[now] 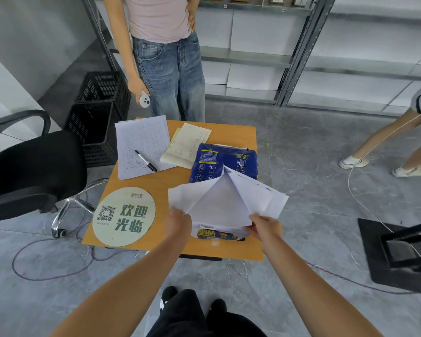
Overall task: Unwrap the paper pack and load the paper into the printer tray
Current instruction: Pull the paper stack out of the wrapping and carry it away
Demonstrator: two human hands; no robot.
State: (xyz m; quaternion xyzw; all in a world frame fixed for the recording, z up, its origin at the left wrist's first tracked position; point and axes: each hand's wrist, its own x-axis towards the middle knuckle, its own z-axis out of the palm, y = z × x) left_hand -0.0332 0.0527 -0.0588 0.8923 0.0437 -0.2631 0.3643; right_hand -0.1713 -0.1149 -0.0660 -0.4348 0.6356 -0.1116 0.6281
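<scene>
Bare forearms (no sleeves), black trousers [178,312], black shoes [168,294]

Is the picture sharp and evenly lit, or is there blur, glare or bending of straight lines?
Head view: soft, even light, no strong glare; the wrapper flaps and both hands, left hand and right hand, look sharp; wide-angle distortion bends the shelf posts near the edges.

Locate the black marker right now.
Head view, left-center of the table: the black marker lies on the gridded sheet, left of the blue paper pack.
</scene>
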